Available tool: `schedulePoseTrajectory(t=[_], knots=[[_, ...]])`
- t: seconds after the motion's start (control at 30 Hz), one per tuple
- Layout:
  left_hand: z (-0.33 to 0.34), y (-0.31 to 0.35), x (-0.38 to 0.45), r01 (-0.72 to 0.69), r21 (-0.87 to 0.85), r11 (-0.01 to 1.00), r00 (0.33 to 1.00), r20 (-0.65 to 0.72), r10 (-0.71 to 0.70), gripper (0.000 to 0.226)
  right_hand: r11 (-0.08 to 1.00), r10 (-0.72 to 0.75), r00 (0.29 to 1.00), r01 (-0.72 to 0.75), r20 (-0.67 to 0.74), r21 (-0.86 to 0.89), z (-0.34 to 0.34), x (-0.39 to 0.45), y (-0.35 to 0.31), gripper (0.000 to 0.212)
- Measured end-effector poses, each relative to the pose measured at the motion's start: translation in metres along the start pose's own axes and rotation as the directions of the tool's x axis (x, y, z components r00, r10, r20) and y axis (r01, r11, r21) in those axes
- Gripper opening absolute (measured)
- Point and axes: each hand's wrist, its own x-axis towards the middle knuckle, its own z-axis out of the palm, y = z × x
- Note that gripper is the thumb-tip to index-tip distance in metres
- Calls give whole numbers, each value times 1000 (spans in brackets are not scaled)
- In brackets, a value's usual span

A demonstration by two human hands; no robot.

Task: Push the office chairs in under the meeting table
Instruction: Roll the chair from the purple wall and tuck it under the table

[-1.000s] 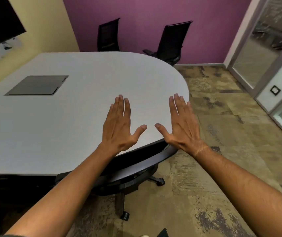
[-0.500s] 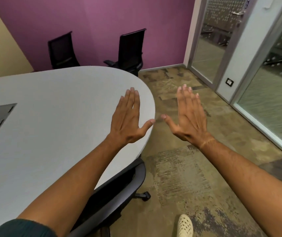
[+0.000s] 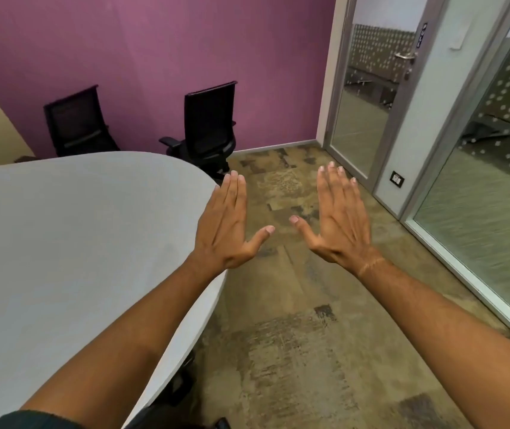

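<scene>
The grey meeting table (image 3: 61, 258) fills the left, its rounded end toward the middle. Two black office chairs stand at the far purple wall: one (image 3: 207, 125) off the table's far right corner, turned partly sideways, and another (image 3: 77, 125) behind the table's far edge. A third black chair (image 3: 176, 388) sits tucked under the near table edge, mostly hidden. My left hand (image 3: 225, 227) hovers flat over the table's rounded edge, fingers straight. My right hand (image 3: 340, 218) is held out flat above the floor. Neither hand touches anything.
Patterned brown carpet (image 3: 294, 335) spreads to the right of the table. Glass partitions and a glass door (image 3: 368, 94) with a metal handle line the right side. A wall socket (image 3: 398, 179) sits low on the white pillar.
The view has swung right and moved along the table. The tucked-in chair has slipped down to the bottom edge, and the far chairs appear closer. Both hands stay flat and empty.
</scene>
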Motion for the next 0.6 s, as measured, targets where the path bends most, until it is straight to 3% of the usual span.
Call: schedulePoseTrajectory(t=[0.3,0.6], knots=[[68,-11,129,18,34,999,999,-37,-17,102,1000,-27,1000,27,-8,11,64,100,83,96],[157,-68,283,65,36,997,997,-38,-64,102,999,-46,998,46,42,2,160,246,160,96]])
